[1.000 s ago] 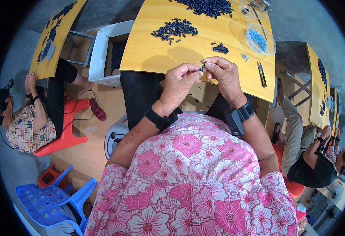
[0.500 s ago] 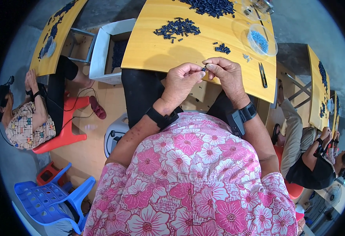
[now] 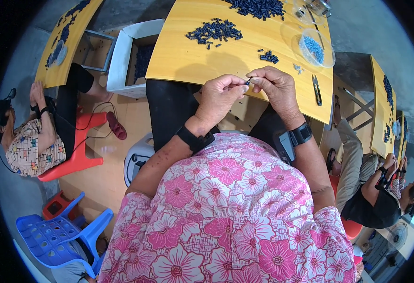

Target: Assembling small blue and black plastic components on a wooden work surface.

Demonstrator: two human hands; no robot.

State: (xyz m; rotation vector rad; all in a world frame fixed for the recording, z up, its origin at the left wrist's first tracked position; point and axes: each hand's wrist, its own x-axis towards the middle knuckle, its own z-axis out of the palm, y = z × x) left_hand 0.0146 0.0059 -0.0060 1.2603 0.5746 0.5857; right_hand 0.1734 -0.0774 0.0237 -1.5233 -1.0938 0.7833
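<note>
Just past the table's near edge, a small dark cylindrical part [image 3: 248, 82] is pinched between my hands. My left hand [image 3: 217, 98] has thumb and index finger closed on its lower end. The fingertips of my right hand [image 3: 276, 89] close around the upper end; whether they hold a second tiny piece there is too small to tell. Beyond my hands lie a small cluster of dark parts [image 3: 268, 57] and a larger loose pile of them [image 3: 215, 32]. Black-handled thread snips [image 3: 317, 89] rest on the table to the right of my right hand.
A clear tub of tiny blue pieces [image 3: 313, 49] stands at the right of the yellow table [image 3: 178, 61]. Pale bits [image 3: 298, 69] lie near it. The biggest dark pile [image 3: 256, 7] is farther back. A white box [image 3: 122, 70] sits left. People work at tables on both sides.
My right hand has shifted slightly right and up, its fingertips turning a little at the part's upper end. My left hand stays nearly still. The whole view has shifted slightly.
</note>
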